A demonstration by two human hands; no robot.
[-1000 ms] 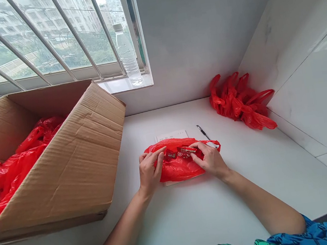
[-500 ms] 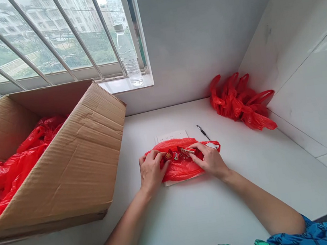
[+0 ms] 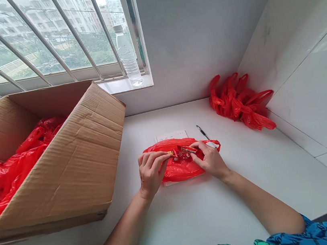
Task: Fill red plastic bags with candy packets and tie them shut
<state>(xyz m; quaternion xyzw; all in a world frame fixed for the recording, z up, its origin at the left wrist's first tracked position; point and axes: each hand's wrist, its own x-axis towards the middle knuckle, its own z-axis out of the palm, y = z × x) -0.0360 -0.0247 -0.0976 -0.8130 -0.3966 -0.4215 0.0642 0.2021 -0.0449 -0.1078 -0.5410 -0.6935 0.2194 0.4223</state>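
Observation:
A red plastic bag [image 3: 180, 169] lies on the white counter [image 3: 195, 219] in front of me, on top of a white sheet of paper [image 3: 171, 136]. My left hand [image 3: 151, 173] has its fingers curled, pinching a small red packet with a gold spot [image 3: 172, 153] at the bag's top. My right hand [image 3: 211, 160] pinches another small red packet [image 3: 185, 150] beside it. Both hands rest on the bag, their fingertips almost touching.
A big open cardboard box [image 3: 66, 168] with red bags [image 3: 11, 168] inside stands at the left. A pile of red bags [image 3: 239, 101] lies in the back right corner. A pen [image 3: 203, 132] lies behind the bag. A water bottle [image 3: 127, 54] stands on the windowsill.
My left hand's fingers have curled in and shifted right, bringing the small packet closer to the one in my right hand. The bag has stayed in place.

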